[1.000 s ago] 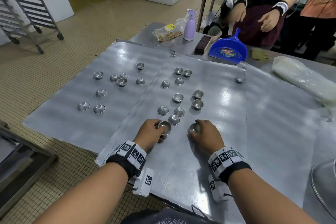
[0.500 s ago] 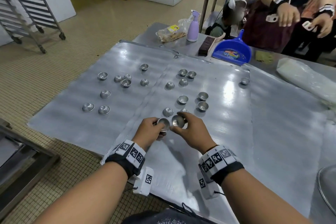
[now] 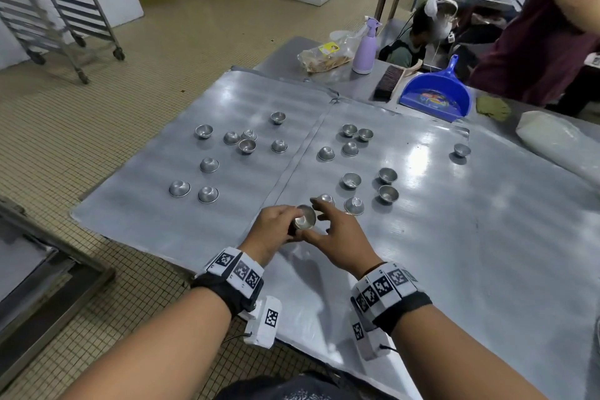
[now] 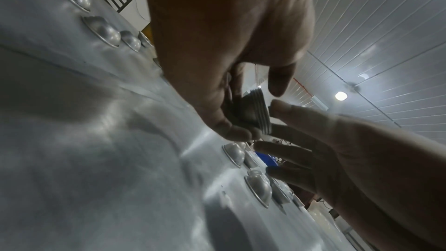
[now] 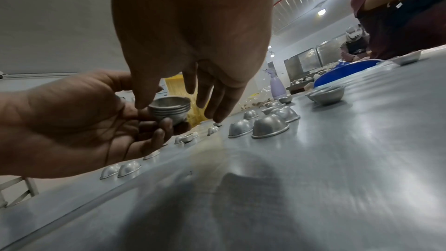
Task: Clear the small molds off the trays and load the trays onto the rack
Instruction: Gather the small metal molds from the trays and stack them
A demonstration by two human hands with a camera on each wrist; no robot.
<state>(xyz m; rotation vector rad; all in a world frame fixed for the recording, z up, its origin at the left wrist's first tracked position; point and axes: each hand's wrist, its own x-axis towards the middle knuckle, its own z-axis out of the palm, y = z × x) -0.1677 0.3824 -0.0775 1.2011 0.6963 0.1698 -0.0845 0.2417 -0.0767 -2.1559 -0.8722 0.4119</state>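
Note:
Two flat metal trays lie side by side on the table, the left tray and the right tray. Several small metal molds are scattered on both, some upright, some upside down. My left hand holds a nested stack of molds just above the right tray's near left part; the stack shows several rims. My right hand is beside the stack with straight fingers, its thumb at the stack's rim. In the left wrist view the stack sits between my left fingers. The wheeled rack stands far back left.
At the table's far side are a blue dustpan, a brush, a purple spray bottle and a bag of food. A white wrapped bundle lies far right. A person in maroon stands behind. A metal frame is lower left.
My right hand lifted a mold from the tray, carried it left to the stack in my left hand, and its fingers have opened off it.

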